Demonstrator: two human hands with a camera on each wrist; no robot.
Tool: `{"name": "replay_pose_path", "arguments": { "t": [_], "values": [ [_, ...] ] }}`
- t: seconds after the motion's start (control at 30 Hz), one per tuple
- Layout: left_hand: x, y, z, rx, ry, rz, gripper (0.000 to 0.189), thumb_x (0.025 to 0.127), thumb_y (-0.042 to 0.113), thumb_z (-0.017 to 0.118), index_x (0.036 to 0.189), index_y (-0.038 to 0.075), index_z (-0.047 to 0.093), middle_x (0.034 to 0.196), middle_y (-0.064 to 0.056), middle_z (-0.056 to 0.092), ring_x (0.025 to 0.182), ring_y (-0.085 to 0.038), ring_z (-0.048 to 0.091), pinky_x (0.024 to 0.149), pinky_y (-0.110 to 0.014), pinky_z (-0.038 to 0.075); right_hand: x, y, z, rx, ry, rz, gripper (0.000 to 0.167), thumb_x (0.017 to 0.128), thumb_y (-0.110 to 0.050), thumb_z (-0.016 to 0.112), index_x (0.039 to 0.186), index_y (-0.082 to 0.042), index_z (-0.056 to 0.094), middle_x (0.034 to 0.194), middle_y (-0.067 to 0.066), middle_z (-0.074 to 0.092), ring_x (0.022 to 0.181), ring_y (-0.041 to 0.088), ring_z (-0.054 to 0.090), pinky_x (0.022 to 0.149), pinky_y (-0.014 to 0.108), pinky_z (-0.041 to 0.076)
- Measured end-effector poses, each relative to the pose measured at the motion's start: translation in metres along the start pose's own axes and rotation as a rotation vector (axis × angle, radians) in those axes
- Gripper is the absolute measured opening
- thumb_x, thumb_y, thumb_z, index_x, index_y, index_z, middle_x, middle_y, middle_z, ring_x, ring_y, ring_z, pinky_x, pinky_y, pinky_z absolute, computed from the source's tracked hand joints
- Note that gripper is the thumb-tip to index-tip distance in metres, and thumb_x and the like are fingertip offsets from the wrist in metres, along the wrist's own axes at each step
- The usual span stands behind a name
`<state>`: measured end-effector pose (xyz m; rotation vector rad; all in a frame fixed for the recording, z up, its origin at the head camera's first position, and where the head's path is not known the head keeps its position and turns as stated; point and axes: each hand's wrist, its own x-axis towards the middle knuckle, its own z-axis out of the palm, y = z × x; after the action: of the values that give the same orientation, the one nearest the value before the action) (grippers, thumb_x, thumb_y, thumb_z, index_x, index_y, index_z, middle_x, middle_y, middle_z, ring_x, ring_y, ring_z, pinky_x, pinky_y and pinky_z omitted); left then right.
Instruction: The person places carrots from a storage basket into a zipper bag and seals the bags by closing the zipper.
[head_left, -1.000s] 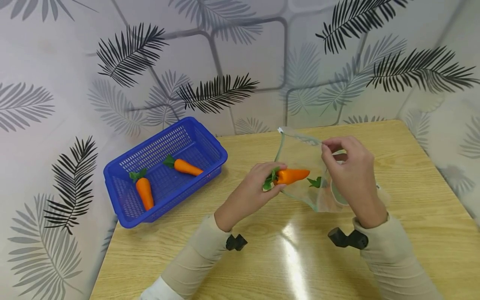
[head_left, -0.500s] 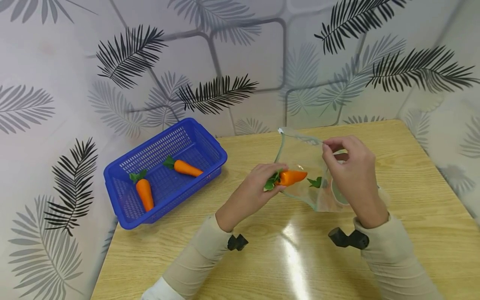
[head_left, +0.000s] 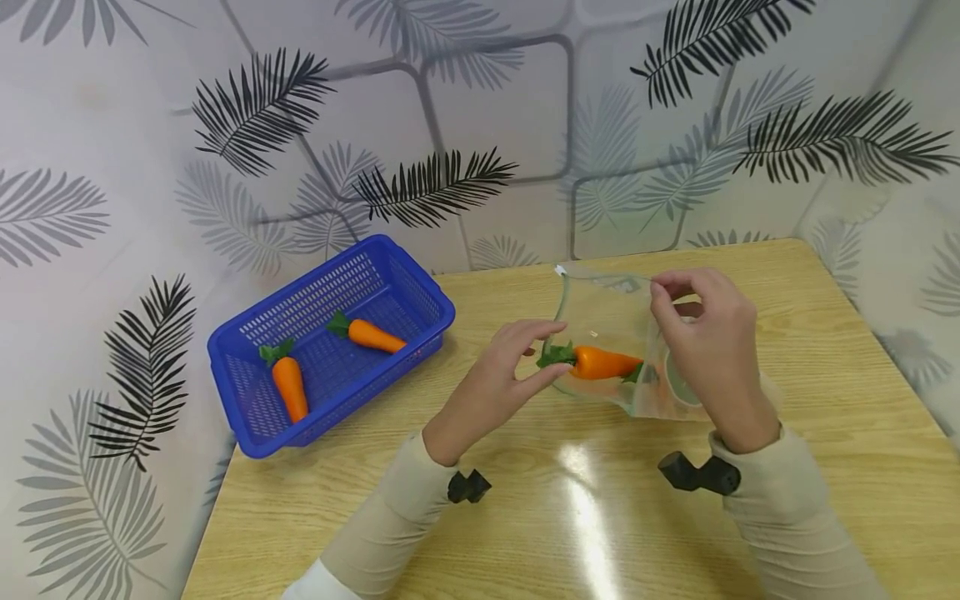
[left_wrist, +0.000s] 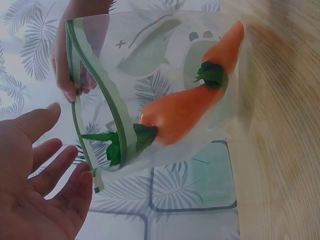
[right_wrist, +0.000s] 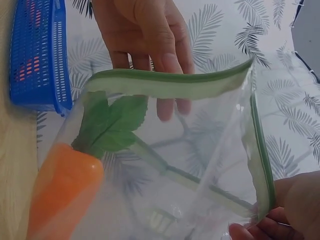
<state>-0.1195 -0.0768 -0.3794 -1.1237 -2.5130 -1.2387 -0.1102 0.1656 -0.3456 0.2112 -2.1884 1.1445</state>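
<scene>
A clear zip bag [head_left: 611, 312] with a green-edged mouth stands above the table, its mouth toward my left hand [head_left: 498, 375]. My right hand [head_left: 708, 342] pinches the bag's rim at a corner. Inside lies an orange toy carrot [head_left: 600, 363], its green leaves [left_wrist: 114, 150] right at the mouth. Deeper in the bag is a second carrot [left_wrist: 225, 52], its leaves against the first one's tip. My left hand holds nothing; thumb and fingers are spread apart around the mouth. In the right wrist view, some of its fingertips [right_wrist: 165, 107] show through the film.
A blue plastic basket [head_left: 330, 417] stands on the left of the wooden table [head_left: 525, 500]. Two carrots lie in it, one carrot [head_left: 288, 387] near its left end and another carrot [head_left: 375, 335] further right. A leaf-patterned backdrop [head_left: 495, 108] rises behind the table.
My left hand has let go of the carrot, its fingers spreading and drawing back slightly left. The carrot has slid rightward, deeper into the bag. My right hand keeps hold of the rim.
</scene>
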Motion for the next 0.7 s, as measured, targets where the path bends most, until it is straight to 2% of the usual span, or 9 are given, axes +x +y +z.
{"name": "replay_pose_path", "arguments": {
  "t": [0.2,0.47,0.7],
  "values": [
    [-0.008,-0.006,-0.011,-0.011,0.053,-0.014,0.040,0.094,0.026,0.056,0.132,0.014,0.050,0.128,0.002,0.051,0.113,-0.013,0.045,0.088,-0.028,0.044,0.005,0.001,-0.006,0.014,0.071,-0.003,0.013,0.086,-0.011,0.064,0.092,0.000,0.069,0.087,0.006,0.064,0.077,0.003,0.054,0.067,0.007,0.045],
    [-0.027,-0.019,-0.034,0.005,0.173,-0.020,0.034,0.095,0.020,0.055,0.127,0.009,0.054,0.124,-0.002,0.055,0.109,-0.017,0.051,0.086,-0.032,0.046,0.012,0.003,-0.012,0.029,0.175,0.011,0.014,0.084,-0.010,0.065,0.089,0.001,0.070,0.085,0.009,0.065,0.076,0.001,0.056,0.067,0.008,0.046],
    [-0.049,-0.038,-0.060,0.049,0.261,-0.124,0.031,0.094,0.017,0.056,0.125,0.013,0.055,0.120,-0.001,0.056,0.107,-0.018,0.051,0.086,-0.037,0.046,0.015,-0.010,-0.017,0.034,0.216,0.044,0.015,0.085,-0.009,0.064,0.090,0.004,0.070,0.085,0.012,0.064,0.074,0.000,0.056,0.067,0.007,0.045]
  ]
}}
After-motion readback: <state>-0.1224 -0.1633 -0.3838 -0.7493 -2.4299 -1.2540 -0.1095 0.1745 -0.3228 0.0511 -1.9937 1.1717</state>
